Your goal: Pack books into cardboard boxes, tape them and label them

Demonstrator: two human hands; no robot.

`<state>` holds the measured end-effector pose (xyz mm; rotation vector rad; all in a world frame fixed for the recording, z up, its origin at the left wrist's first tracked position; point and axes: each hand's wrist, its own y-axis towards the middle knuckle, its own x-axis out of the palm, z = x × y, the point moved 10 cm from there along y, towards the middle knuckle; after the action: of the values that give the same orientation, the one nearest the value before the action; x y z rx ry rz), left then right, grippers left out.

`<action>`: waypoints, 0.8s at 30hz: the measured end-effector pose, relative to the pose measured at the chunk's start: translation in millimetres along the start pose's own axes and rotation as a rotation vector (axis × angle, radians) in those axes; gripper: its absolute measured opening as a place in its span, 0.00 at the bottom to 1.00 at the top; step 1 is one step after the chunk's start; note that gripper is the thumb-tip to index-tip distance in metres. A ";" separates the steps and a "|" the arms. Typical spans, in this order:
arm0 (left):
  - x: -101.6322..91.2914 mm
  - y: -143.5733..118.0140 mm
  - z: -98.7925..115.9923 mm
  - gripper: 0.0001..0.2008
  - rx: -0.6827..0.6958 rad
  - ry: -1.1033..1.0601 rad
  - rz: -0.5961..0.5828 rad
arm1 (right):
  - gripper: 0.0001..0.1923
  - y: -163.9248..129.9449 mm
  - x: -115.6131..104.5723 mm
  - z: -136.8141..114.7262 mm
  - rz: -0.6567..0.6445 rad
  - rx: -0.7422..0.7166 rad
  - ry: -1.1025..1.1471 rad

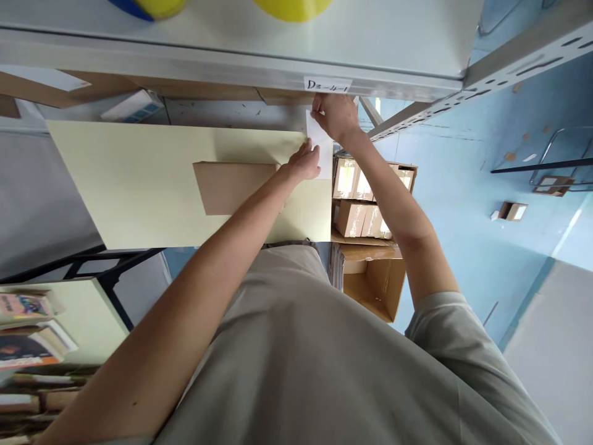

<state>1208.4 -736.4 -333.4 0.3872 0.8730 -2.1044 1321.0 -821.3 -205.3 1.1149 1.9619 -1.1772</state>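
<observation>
A sheet of white paper [326, 162] lies at the right end of the cream-coloured tabletop [139, 185], close under the shelf edge. My right hand [338, 116] is closed in a pinch at the paper's upper part, just below a handwritten label [327, 84] reading D3-4-1. Lower down, my left hand [304, 162] has its fingers bent at the paper's left edge, closed on it. Beside my left forearm sits a flat brown cardboard box [234, 187], partly covered by that arm.
A metal shelf [231, 62] with yellow items [296, 7] runs across above the tabletop; its slotted post [523, 55] stands at right. Cardboard cartons [364, 198] and an open box [375, 281] stand right of the table. Books [28, 346] lie lower left.
</observation>
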 end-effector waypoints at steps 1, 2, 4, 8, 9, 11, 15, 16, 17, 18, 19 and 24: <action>3.4 0.1 0.3 0.46 -0.072 0.092 -0.090 | 0.13 0.8 -0.6 0.3 0.007 0.010 0.049; 5.1 -1.6 0.9 0.48 -0.141 0.179 -0.172 | 0.17 1.7 -1.5 0.7 0.014 0.020 0.120; 2.9 -6.9 6.9 0.49 -0.232 0.289 -0.272 | 0.24 3.4 -3.6 1.4 0.025 0.047 0.281; -7.5 -15.5 23.3 0.51 -0.283 0.308 -0.265 | 0.23 1.9 -5.5 5.2 0.012 0.137 0.271; -8.8 -17.2 25.4 0.51 -0.287 0.304 -0.258 | 0.20 0.6 -6.8 4.7 0.015 0.138 0.215; -10.3 -19.7 27.7 0.53 -0.292 0.300 -0.251 | 0.16 -1.7 -8.3 2.8 0.027 0.120 0.140; -11.1 -21.3 31.7 0.58 -0.297 0.318 -0.278 | 0.12 -2.9 -4.4 5.9 0.011 0.133 0.089; -10.8 -21.6 33.0 0.59 -0.303 0.323 -0.291 | 0.11 -2.5 -4.4 6.6 0.007 0.138 0.059; -10.4 -21.8 34.4 0.61 -0.311 0.326 -0.303 | 0.11 -2.1 -5.1 6.7 0.005 0.139 0.025; -9.8 -22.2 35.6 0.63 -0.323 0.328 -0.313 | 0.13 -1.8 -6.6 6.4 0.003 0.135 -0.006; -9.2 -22.8 36.5 0.65 -0.338 0.330 -0.320 | 0.14 -1.7 -8.0 6.0 -0.002 0.131 -0.031; -4.8 -24.9 39.2 0.71 -0.398 0.337 -0.342 | 0.13 -5.5 -15.6 15.0 0.041 0.146 0.012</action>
<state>1193.0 -750.2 -291.7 0.4071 1.6202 -2.1270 1324.5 -841.8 -197.1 1.2326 1.8778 -1.3116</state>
